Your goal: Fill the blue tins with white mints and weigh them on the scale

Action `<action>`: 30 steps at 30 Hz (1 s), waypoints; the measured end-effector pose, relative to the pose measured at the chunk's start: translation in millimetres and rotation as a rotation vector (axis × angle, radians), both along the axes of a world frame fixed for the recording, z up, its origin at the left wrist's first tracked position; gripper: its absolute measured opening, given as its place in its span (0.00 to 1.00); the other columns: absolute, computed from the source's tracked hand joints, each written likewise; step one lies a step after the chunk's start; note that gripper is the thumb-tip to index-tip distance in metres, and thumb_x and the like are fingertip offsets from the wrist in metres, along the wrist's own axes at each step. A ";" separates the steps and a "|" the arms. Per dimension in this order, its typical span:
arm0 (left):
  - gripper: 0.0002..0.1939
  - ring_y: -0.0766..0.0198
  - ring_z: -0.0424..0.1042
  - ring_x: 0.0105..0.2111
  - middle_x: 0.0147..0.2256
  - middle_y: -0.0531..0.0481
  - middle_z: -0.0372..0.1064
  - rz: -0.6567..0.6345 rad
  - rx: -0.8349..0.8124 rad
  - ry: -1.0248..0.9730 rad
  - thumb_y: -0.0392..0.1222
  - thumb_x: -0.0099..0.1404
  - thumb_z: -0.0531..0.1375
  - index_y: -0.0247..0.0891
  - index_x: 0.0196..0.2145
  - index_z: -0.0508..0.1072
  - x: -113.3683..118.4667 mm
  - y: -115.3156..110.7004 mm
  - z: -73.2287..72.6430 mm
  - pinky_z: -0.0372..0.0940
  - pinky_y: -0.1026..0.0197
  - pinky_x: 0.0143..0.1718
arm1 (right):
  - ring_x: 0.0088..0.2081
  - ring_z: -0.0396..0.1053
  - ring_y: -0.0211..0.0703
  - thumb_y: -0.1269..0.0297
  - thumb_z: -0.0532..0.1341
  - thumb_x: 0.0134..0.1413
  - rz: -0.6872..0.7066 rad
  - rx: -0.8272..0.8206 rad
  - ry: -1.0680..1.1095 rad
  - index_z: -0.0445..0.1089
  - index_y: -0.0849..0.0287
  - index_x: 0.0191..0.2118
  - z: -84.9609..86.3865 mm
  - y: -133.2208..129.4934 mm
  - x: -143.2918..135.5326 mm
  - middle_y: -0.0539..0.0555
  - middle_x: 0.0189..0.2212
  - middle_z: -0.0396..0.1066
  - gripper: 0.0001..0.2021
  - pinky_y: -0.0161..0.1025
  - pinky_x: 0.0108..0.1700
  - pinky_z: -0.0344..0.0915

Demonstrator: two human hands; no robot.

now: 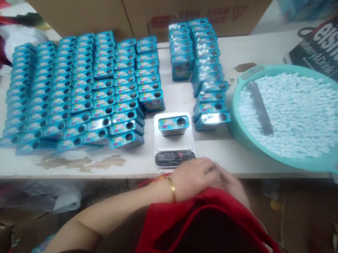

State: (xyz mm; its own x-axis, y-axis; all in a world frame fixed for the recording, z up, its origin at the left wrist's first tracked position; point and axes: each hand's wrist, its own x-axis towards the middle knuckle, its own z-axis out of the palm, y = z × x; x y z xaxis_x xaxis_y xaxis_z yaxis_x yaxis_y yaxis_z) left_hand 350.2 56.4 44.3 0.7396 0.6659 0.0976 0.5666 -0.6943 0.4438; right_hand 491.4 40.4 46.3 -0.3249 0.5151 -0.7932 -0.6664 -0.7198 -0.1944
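Observation:
At the table's front edge my left hand [195, 177], with a gold bangle at the wrist, lies over my right hand [236, 190]. The left fingers are bent and closed; what may be inside them is hidden. The right fingers are mostly covered by the left hand. Just beyond my left hand is a white kitchen scale [171, 145] with a dark display panel. A single blue tin [173, 125] with a dark round opening sits on the scale's plate. Its printed label faces up.
Rows of similar blue tins [70, 92] fill the table's left side. More tins [208, 66], topped with pale tablets, stand behind the scale. At right, a turquoise basin [237, 109] holds pale tablets and a grey strip [261, 108]. Cardboard boxes [79, 4] line the back.

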 end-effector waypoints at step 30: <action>0.07 0.66 0.68 0.34 0.35 0.46 0.71 0.401 0.160 -0.439 0.35 0.65 0.56 0.34 0.40 0.71 -55.9 50.0 49.0 0.65 0.63 0.37 | 0.45 0.74 0.44 0.70 0.54 0.59 -0.057 0.060 0.140 0.71 0.66 0.42 -6.6 4.8 -10.9 0.62 0.41 0.76 0.10 0.39 0.49 0.70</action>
State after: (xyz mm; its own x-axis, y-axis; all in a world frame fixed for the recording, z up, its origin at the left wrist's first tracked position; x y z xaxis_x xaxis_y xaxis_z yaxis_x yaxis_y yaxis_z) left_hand 294.3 106.5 93.3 0.3026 0.8357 0.4582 0.5852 -0.5424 0.6028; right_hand 480.5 45.2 39.7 -0.3990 0.5811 -0.7093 -0.7298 -0.6696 -0.1380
